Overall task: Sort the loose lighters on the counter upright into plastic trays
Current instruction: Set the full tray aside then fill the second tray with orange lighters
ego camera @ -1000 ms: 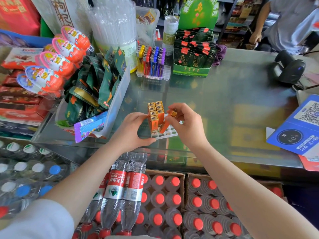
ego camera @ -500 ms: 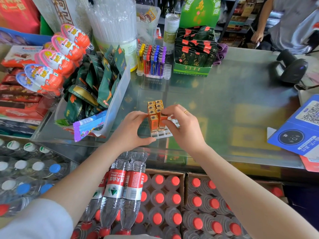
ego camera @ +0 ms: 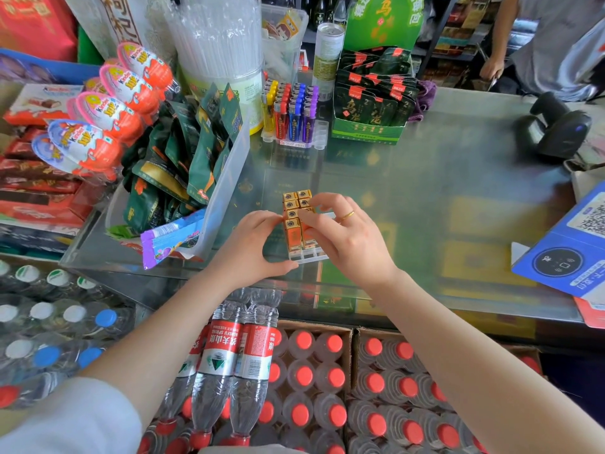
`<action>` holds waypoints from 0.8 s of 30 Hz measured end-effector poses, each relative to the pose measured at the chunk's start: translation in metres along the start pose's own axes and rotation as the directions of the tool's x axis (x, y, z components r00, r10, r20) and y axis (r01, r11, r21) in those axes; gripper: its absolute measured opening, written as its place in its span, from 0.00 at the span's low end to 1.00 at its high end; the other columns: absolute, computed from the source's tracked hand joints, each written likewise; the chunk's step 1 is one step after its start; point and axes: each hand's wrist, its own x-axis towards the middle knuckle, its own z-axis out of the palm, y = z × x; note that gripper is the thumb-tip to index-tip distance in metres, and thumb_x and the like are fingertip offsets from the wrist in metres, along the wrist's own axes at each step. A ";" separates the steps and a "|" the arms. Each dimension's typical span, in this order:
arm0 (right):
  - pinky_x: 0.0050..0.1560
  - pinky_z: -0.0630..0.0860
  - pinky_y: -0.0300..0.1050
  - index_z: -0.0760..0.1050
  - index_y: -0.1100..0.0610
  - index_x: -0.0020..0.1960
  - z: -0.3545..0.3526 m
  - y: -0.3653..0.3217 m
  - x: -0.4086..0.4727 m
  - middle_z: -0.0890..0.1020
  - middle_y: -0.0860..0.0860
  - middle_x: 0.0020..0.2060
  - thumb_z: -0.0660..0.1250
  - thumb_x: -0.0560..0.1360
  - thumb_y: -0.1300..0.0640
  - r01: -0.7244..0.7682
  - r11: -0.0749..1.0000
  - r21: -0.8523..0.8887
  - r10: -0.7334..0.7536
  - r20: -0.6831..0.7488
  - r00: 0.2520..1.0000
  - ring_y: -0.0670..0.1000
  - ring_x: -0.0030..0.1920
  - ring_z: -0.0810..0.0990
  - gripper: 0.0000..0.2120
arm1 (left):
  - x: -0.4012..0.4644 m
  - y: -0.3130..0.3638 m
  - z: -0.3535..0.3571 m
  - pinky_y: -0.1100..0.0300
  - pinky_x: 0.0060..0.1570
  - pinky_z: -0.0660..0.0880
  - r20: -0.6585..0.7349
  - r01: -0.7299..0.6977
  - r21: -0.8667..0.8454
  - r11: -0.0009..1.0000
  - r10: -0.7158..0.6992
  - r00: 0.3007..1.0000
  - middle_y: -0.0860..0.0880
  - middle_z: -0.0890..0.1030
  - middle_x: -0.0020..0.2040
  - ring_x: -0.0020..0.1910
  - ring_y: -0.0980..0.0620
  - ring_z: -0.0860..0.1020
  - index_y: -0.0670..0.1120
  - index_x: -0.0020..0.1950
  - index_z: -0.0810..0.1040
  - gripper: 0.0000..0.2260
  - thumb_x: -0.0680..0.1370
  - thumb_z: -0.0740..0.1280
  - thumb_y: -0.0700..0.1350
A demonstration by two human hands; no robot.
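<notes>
— So where do the orange lighters (ego camera: 296, 221) stand?

— Upright, two columns with gold caps, in a clear plastic tray (ego camera: 307, 255) on the glass counter (ego camera: 442, 198), just below the frame's centre. The left hand (ego camera: 253, 244) sits at their 9 o'clock, fingers curled against the near lighter and thumb along the tray's front edge. The right hand (ego camera: 347, 231), with a gold ring, comes in from 3 o'clock and its fingertips pinch the top of a lighter in the right column.

— And the surface around it?

— Greenish glass, glossy, with printed packs dimly visible underneath. At 12 o'clock stands a second clear tray of coloured lighters (ego camera: 289, 109), yellow, red, blue and purple. Beside it, toward 1 o'clock, a green box of dark sachets (ego camera: 371, 103). At 10 o'clock a frosted bin of green packets (ego camera: 183, 155); at 2 o'clock a black barcode scanner (ego camera: 556, 129); at 3 o'clock a blue QR-code board (ego camera: 569, 250).

— What's unclear?

— The right hand hides part of the right column, so I cannot count it. Bottled water with red caps (ego camera: 304, 375) fills cartons at 6 o'clock, below the counter. A person at 1 o'clock is cut off by the frame.
</notes>
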 end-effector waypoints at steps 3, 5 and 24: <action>0.31 0.78 0.53 0.78 0.63 0.52 0.001 -0.002 -0.001 0.79 0.62 0.48 0.63 0.75 0.63 0.010 0.997 0.072 -0.014 0.055 0.998 0.60 0.40 0.78 0.08 | 0.000 0.000 0.000 0.61 0.61 0.56 0.001 0.000 -0.001 1.000 0.000 1.000 0.51 0.68 0.65 0.65 0.54 0.62 0.49 0.66 0.67 0.31 0.67 0.72 0.56; 0.31 0.78 0.52 0.77 0.63 0.52 0.001 -0.002 0.000 0.77 0.63 0.50 0.63 0.74 0.65 -0.047 0.985 0.169 0.035 0.074 0.997 0.58 0.37 0.78 0.08 | 0.000 -0.001 0.000 0.61 0.61 0.56 0.003 0.006 0.000 1.000 -0.006 1.000 0.51 0.68 0.65 0.65 0.54 0.61 0.50 0.67 0.66 0.32 0.66 0.72 0.57; 0.33 0.78 0.55 0.72 0.64 0.46 0.000 0.012 -0.007 0.73 0.54 0.46 0.62 0.74 0.67 -0.224 0.885 0.408 0.235 0.023 0.972 0.56 0.35 0.78 0.01 | -0.001 -0.002 0.000 0.61 0.61 0.56 -0.004 -0.001 -0.003 1.000 0.001 1.000 0.50 0.68 0.65 0.65 0.54 0.61 0.48 0.66 0.67 0.32 0.66 0.73 0.56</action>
